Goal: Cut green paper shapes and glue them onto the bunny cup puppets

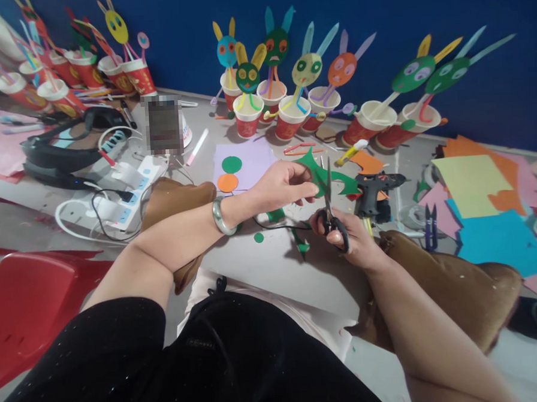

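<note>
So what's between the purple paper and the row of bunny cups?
In the head view, bare grey table separates the purple paper from the bunny cups, with loose straw pieces off to the right.

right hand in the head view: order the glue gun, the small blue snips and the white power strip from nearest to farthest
From the right hand, which holds the scissors:
1. Glue gun, just to its right on the table.
2. Small blue snips, farther right.
3. White power strip, far left, past the left arm.

Green paper [335,182] — upright black-handled scissors [331,213] cutting through.
</note>
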`<state>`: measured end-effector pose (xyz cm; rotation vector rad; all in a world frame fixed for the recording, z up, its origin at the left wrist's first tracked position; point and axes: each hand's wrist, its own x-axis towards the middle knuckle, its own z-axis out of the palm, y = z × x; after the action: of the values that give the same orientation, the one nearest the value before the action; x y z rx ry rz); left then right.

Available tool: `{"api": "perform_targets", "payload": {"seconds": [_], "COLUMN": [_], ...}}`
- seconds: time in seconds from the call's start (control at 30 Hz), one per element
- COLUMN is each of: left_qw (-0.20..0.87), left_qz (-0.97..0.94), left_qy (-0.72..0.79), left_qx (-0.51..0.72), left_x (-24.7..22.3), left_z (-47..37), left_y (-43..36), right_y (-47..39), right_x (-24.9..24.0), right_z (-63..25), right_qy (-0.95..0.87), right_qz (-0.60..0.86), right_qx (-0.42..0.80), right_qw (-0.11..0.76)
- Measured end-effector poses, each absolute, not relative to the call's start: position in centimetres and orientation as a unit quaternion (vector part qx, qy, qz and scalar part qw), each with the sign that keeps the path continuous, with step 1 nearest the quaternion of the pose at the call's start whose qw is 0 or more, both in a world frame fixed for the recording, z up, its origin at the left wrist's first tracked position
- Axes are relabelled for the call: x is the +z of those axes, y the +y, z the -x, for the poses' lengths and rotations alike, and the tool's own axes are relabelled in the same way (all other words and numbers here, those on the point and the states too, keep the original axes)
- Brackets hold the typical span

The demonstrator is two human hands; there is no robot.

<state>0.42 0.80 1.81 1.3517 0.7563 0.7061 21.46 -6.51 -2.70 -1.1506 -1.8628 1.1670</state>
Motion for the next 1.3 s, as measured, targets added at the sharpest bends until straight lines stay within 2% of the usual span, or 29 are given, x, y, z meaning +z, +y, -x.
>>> {"api": "perform_targets", "payload": {"seconds": [0.83, 1.3], "left_qw": [0.701, 0.703], "left_qz": [-0.575, -0.569], "left_qy": [0.277, 0.274], "left_qx": [0.319, 0.326], "left_x": [0.4, 0.8], "left_z": [-0.4, -0.2], "left_y": [0.9, 0.7], "right_y": [-6.4, -6.4], "right_x": [-3.2, -3.2], "right_z": [-21.8, -21.9], "right_qy": [-0.681, -0.697], "right_qz": [0.441, 0.445], "right_qx": [0.477, 0.454], "right_qw": [0.338, 0.332]}}
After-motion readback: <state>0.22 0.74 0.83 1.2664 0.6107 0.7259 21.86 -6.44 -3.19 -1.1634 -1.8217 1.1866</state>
